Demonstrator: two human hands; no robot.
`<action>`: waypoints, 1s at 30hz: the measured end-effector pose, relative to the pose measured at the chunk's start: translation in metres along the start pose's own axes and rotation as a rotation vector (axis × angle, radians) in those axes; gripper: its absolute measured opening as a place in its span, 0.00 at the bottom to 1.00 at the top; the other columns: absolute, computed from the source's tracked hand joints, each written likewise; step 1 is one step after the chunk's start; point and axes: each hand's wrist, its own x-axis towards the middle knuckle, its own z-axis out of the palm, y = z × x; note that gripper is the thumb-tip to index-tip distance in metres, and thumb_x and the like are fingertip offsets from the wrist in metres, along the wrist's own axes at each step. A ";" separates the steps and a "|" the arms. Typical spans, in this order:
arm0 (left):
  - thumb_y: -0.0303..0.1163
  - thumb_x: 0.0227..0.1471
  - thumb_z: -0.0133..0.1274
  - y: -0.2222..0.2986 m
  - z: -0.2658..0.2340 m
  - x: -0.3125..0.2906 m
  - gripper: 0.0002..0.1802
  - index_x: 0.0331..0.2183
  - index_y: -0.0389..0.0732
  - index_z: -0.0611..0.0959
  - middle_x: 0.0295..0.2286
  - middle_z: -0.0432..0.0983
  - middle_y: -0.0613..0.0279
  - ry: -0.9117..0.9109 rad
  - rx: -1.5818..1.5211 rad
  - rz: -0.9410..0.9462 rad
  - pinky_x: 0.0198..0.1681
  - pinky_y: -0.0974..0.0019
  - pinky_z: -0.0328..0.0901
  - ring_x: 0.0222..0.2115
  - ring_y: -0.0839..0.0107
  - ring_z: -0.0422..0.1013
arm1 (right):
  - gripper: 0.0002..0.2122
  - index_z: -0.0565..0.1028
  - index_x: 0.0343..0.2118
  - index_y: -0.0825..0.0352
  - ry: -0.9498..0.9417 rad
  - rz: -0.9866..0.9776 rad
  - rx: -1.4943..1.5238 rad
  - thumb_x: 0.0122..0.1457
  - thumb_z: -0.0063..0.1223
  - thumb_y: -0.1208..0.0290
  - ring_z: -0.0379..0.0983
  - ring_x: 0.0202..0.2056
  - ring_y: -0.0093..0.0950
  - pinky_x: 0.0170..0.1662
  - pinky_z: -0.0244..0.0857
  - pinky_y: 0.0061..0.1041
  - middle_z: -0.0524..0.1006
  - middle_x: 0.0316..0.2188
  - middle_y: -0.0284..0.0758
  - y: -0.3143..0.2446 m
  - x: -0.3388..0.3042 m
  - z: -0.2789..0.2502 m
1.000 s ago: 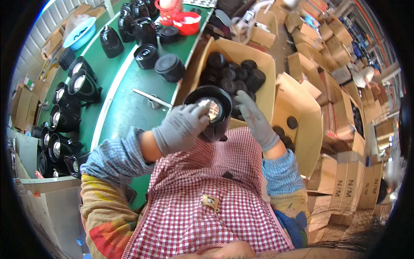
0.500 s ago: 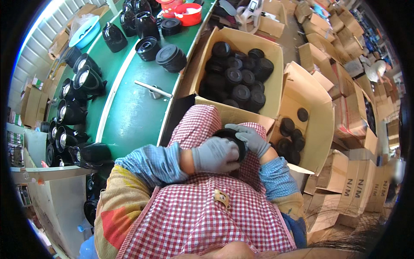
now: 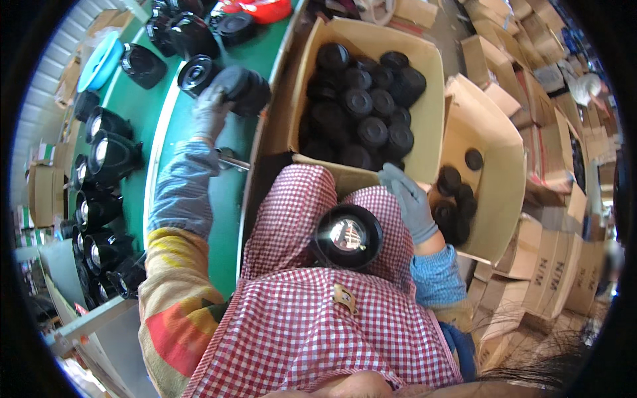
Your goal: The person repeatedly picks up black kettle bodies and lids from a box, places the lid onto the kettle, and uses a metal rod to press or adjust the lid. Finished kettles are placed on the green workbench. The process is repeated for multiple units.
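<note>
In my lap rests a black round vessel (image 3: 363,232), its opening facing up and its shiny metallic inside catching the light. Neither hand is on it. My left hand (image 3: 210,113), in a grey glove, reaches across the green bench to a stack of black round lids (image 3: 247,93). Its blurred fingers meet the left side of the stack; their grip is partly hidden. My right hand (image 3: 411,204), also grey-gloved, hovers above my right thigh beside the cartons, fingers stretched out and nothing in them.
One carton (image 3: 432,86) is heaped with black round parts; another carton (image 3: 501,172) holds several. Along the left edge of the green bench (image 3: 222,255) stand black vessels (image 3: 101,154). A metal bar tool (image 3: 232,160) lies near my left forearm. Cardboard boxes (image 3: 551,265) fill the right side.
Both hands have come off the black vessel, which stays in my lap. My left hand has moved forward and left to the lid stack. My right hand has drawn slightly right and opened out.
</note>
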 end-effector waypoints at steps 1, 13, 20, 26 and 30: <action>0.32 0.47 0.66 -0.009 -0.004 0.002 0.26 0.49 0.38 0.80 0.48 0.76 0.45 0.027 -0.020 0.071 0.54 0.49 0.66 0.49 0.45 0.72 | 0.18 0.69 0.61 0.75 0.026 -0.023 -0.017 0.71 0.44 0.76 0.73 0.56 0.30 0.62 0.65 0.27 0.77 0.55 0.43 -0.002 0.000 -0.001; 0.50 0.65 0.49 0.252 -0.146 -0.052 0.33 0.59 0.33 0.70 0.56 0.68 0.49 -0.848 -1.351 0.309 0.64 0.55 0.56 0.60 0.57 0.63 | 0.34 0.77 0.52 0.76 -0.436 -0.183 -0.041 0.70 0.36 0.42 0.72 0.57 0.35 0.62 0.63 0.33 0.75 0.56 0.45 -0.065 -0.006 0.037; 0.41 0.70 0.37 0.289 -0.108 -0.124 0.25 0.49 0.30 0.79 0.50 0.74 0.44 -0.549 -1.550 0.146 0.62 0.54 0.59 0.54 0.53 0.69 | 0.22 0.83 0.43 0.74 -0.265 -0.218 0.000 0.69 0.50 0.56 0.71 0.56 0.37 0.64 0.59 0.37 0.78 0.53 0.45 -0.026 -0.065 0.042; 0.35 0.66 0.41 0.296 -0.101 -0.132 0.22 0.37 0.28 0.85 0.44 0.78 0.42 -0.373 -1.412 0.378 0.59 0.48 0.64 0.50 0.48 0.73 | 0.01 0.83 0.28 0.66 -0.270 -0.546 -0.320 0.54 0.62 0.75 0.77 0.50 0.33 0.68 0.54 0.42 0.82 0.45 0.41 -0.025 -0.070 0.042; 0.29 0.63 0.42 0.296 -0.097 -0.131 0.18 0.37 0.28 0.85 0.43 0.78 0.43 -0.284 -1.342 0.498 0.58 0.48 0.65 0.50 0.47 0.73 | 0.05 0.79 0.22 0.64 -0.260 -0.601 -0.354 0.50 0.65 0.79 0.77 0.50 0.33 0.68 0.54 0.43 0.82 0.44 0.39 -0.021 -0.064 0.044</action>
